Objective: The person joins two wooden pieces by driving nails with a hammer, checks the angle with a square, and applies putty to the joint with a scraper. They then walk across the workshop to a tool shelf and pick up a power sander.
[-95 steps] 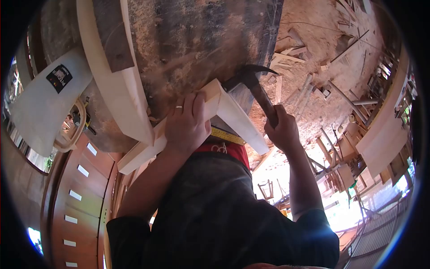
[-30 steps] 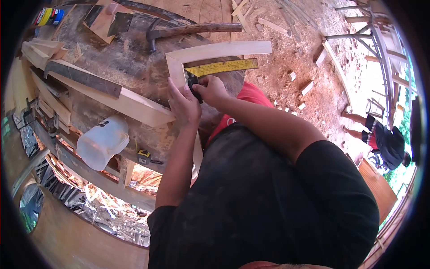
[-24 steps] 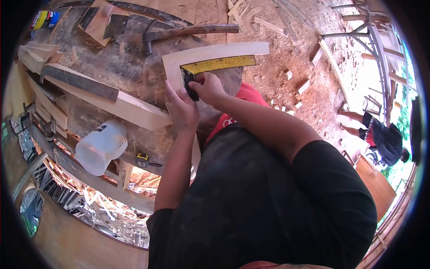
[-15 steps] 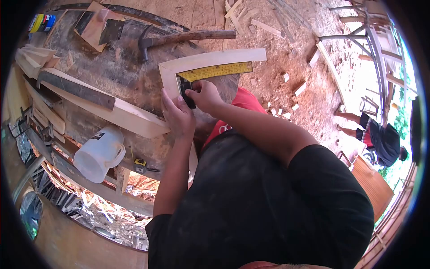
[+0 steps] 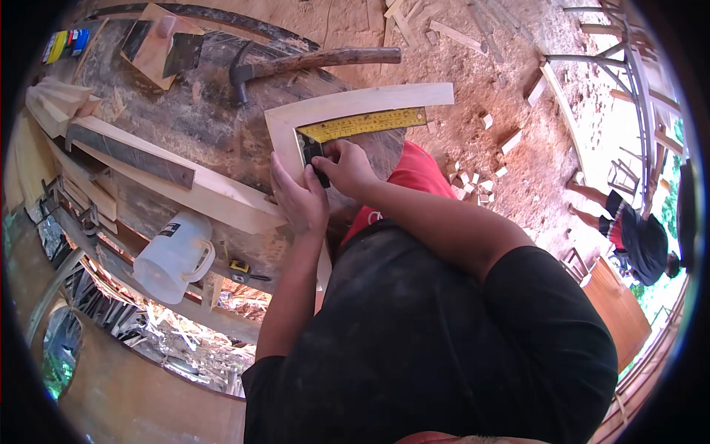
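Note:
A try square point(image 5: 370, 123) with a yellow marked blade and a black stock lies inside the corner of an L-shaped pale wooden piece point(image 5: 355, 99). The blade runs along the longer arm of the wood, and the stock lies along the shorter one. My right hand point(image 5: 346, 170) is closed on the black stock, fingertips pinching it. Wrapped against the shorter arm is my left hand point(image 5: 302, 198), its thumb close to the stock and its fingers on the outer side. Part of the stock is hidden by my right fingers.
A hammer point(image 5: 318, 62) lies beyond the wood on the worn bench point(image 5: 222, 122). To the left are a handsaw point(image 5: 133, 153) resting on a long timber point(image 5: 222, 198), a plastic jug point(image 5: 174, 259) and a tape measure point(image 5: 239, 271). Another person point(image 5: 636, 240) is at the far right.
The whole view has shifted slightly, so things appear a little further right and lower. Both hands keep their hold, and the square stays in the wood's corner.

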